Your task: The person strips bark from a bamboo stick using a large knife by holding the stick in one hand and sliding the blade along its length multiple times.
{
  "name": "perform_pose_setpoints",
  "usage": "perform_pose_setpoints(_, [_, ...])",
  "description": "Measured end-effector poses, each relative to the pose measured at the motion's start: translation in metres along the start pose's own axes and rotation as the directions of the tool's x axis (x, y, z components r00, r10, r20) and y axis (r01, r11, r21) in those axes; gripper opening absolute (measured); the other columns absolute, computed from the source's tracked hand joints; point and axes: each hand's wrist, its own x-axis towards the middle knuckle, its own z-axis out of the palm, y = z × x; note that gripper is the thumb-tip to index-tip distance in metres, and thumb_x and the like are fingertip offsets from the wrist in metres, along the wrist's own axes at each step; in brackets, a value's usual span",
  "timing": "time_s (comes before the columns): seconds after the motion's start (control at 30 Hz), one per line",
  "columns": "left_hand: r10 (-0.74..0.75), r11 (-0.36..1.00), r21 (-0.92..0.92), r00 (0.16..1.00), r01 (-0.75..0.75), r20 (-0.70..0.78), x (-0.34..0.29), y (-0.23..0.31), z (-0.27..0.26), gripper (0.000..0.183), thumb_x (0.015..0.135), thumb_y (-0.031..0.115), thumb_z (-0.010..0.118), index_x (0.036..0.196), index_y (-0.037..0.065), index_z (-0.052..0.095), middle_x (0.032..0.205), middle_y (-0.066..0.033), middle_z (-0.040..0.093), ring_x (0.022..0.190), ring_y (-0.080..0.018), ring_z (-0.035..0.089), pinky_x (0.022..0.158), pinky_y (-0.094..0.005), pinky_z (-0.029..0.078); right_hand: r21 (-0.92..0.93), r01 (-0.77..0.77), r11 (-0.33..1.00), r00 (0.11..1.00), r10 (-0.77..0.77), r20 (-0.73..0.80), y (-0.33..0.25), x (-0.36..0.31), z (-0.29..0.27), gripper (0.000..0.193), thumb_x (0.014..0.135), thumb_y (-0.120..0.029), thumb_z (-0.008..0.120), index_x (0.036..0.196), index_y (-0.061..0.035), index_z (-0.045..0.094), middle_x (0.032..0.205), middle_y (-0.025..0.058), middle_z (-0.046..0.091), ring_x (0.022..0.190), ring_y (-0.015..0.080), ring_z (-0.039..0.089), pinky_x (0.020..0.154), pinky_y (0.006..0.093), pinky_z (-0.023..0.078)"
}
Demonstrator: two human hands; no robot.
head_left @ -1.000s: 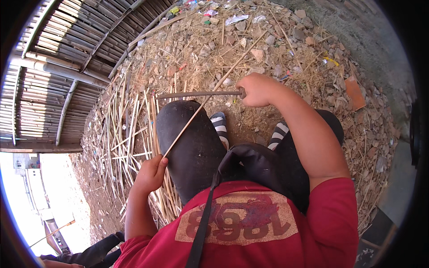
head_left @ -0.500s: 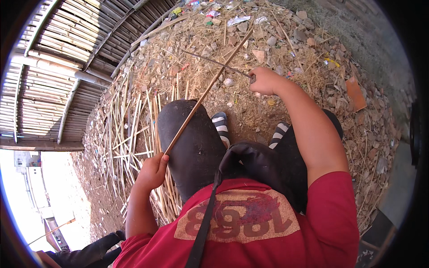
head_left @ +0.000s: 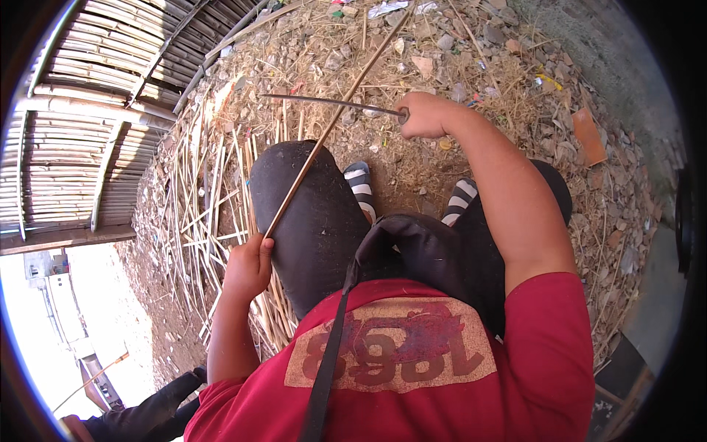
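My left hand (head_left: 249, 267) is closed around the lower end of a long brown bamboo strip (head_left: 305, 170). The strip slants over my left knee and reaches far up and to the right. In my right hand (head_left: 431, 116) is the handle of a knife with a long, narrow, dark blade (head_left: 309, 98). Its blade points left and crosses the strip beyond my knee. Whether its edge touches the strip I cannot tell.
Pale split bamboo strips (head_left: 213, 199) lie loosely beside my left leg. A slatted bamboo wall (head_left: 81, 147) stands at the left. Stones, straw and litter cover the ground, with a flat orange-brown piece (head_left: 588, 137) at the right. Another person's dark-clothed leg (head_left: 147, 412) shows at lower left.
My right hand and the knife have shifted left, and the blade now lies more level across the strip. My left hand still grips the strip. The whole view has tilted slightly.
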Motion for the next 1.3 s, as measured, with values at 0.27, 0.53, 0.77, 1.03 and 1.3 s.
perform_pose_setpoints(0.27, [-0.019,0.999,0.045,0.997,0.022,-0.071,-0.004,-0.002,0.002,0.035,0.104,0.028,0.049,0.084,0.0,0.053,0.067,-0.0272,0.058,0.067,-0.0519,0.058,0.059,-0.055,0.044,-0.015,0.047,0.999,0.987,-0.048,-0.15,-0.027,-0.003,-0.013,0.035,0.07,-0.014,0.063,0.101,-0.0013,0.072,0.09,0.0216,0.071,0.086,0.0361,0.069,0.077,0.0448,0.053])
perform_pose_setpoints(0.53, [0.0,0.995,0.096,1.0,0.003,-0.031,0.001,0.007,-0.01,0.035,0.104,0.03,0.05,0.084,0.001,0.053,0.068,-0.0268,0.06,0.068,-0.0514,0.058,0.06,-0.0569,0.044,-0.021,-0.013,1.0,0.967,0.007,-0.256,-0.017,-0.01,-0.024,0.042,0.069,-0.013,0.062,0.108,0.0009,0.071,0.095,0.0243,0.07,0.09,0.0344,0.069,0.079,0.0436,0.053])
perform_pose_setpoints(0.77, [-0.03,0.99,0.139,0.999,0.035,-0.039,0.008,0.008,-0.006,0.033,0.103,0.03,0.049,0.086,0.002,0.053,0.069,-0.0278,0.06,0.069,-0.0516,0.059,0.062,-0.0584,0.044,0.148,-0.143,0.979,0.939,0.182,-0.293,0.032,0.012,-0.022,0.037,0.073,-0.016,0.06,0.104,-0.0003,0.071,0.098,0.0233,0.071,0.09,0.0372,0.069,0.081,0.0442,0.055])
perform_pose_setpoints(1.03, [-0.014,0.989,0.143,0.997,0.025,-0.074,0.009,0.003,0.004,0.034,0.103,0.033,0.051,0.086,0.003,0.052,0.067,-0.0269,0.06,0.068,-0.0508,0.06,0.06,-0.0587,0.044,0.211,-0.219,0.953,0.941,0.264,-0.214,0.045,0.011,-0.016,0.042,0.074,-0.016,0.06,0.112,0.0001,0.069,0.102,0.0225,0.071,0.095,0.0352,0.069,0.083,0.0433,0.054])
perform_pose_setpoints(1.3, [-0.009,0.987,0.161,0.992,0.03,-0.127,-0.001,-0.004,0.012,0.035,0.101,0.033,0.056,0.082,0.004,0.05,0.064,-0.0246,0.06,0.063,-0.0486,0.06,0.057,-0.0557,0.046,-0.052,-0.078,0.996,0.97,0.064,-0.233,-0.002,-0.011,-0.027,0.04,0.074,-0.018,0.062,0.112,-0.007,0.072,0.105,0.0215,0.071,0.099,0.0348,0.069,0.086,0.0442,0.054])
